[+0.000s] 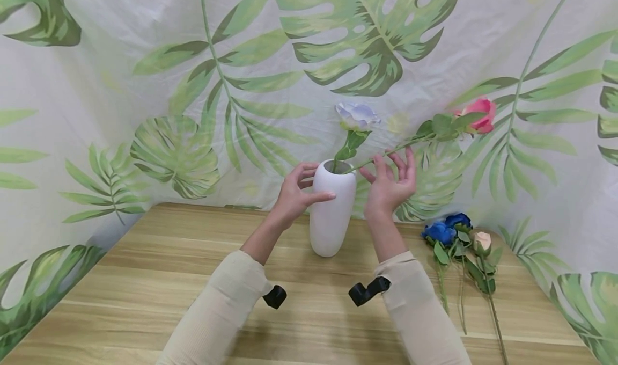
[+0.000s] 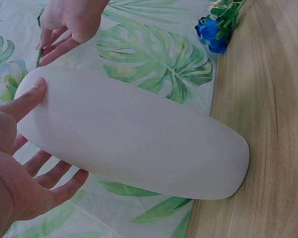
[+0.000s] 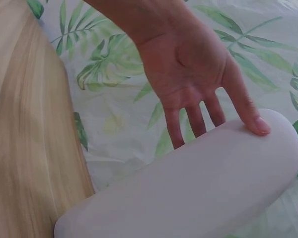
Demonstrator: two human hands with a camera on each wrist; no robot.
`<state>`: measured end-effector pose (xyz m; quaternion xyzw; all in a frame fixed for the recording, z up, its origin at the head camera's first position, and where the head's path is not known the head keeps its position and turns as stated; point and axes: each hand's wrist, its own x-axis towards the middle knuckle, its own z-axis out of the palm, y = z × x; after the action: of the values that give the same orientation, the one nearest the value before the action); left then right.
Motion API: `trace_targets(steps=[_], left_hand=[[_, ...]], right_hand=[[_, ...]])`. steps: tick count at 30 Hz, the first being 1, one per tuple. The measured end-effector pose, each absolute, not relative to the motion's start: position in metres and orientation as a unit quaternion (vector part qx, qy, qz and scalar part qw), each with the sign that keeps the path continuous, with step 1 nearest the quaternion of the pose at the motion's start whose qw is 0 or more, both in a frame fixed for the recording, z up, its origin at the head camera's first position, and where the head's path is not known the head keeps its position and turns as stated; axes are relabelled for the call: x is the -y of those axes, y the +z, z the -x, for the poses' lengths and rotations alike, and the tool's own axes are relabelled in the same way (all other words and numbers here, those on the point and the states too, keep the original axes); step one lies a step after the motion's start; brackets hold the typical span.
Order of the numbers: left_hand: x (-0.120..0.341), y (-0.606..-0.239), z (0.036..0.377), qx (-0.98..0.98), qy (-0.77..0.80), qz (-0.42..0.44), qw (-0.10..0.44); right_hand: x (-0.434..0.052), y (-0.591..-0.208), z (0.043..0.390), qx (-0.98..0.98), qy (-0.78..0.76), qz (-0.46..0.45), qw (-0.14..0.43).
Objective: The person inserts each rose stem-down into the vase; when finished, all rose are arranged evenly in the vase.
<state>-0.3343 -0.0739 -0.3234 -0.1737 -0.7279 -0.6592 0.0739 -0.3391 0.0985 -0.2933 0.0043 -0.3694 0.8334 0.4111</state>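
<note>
A tall white vase (image 1: 333,209) stands on the table, leaning slightly, with a pale lilac-white flower (image 1: 358,117) upright in its mouth. My left hand (image 1: 299,193) holds the vase near the top, thumb across the front and fingers around the far side. With its fingertips my right hand (image 1: 390,188) pinches the green stem of a pink rose (image 1: 478,115). That stem slants down to the left, its lower end inside the vase's mouth. In the left wrist view, the right hand (image 2: 74,22) is just beyond the rim with the stem between its fingers.
On the right of the wooden table (image 1: 203,263) lie blue flowers (image 1: 441,232) and a peach rose (image 1: 482,242), stems toward the front edge. A leaf-patterned cloth (image 1: 260,94) hangs close behind the table.
</note>
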Motion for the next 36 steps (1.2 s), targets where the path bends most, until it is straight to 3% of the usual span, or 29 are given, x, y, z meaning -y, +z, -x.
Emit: trace_targets(steps=[7, 23, 36], left_hand=[[0.074, -0.324, 0.335, 0.727, -0.660, 0.171, 0.074], [0.074, -0.325, 0.335, 0.730, -0.657, 0.173, 0.079], [0.074, -0.324, 0.334, 0.729, -0.657, 0.173, 0.081]], right_hand=[[-0.090, -0.301, 0.338, 0.406, 0.807, -0.062, 0.424], [-0.079, -0.310, 0.334, 0.468, 0.749, -0.081, 0.462], [-0.081, -0.310, 0.335, 0.466, 0.765, -0.119, 0.428]])
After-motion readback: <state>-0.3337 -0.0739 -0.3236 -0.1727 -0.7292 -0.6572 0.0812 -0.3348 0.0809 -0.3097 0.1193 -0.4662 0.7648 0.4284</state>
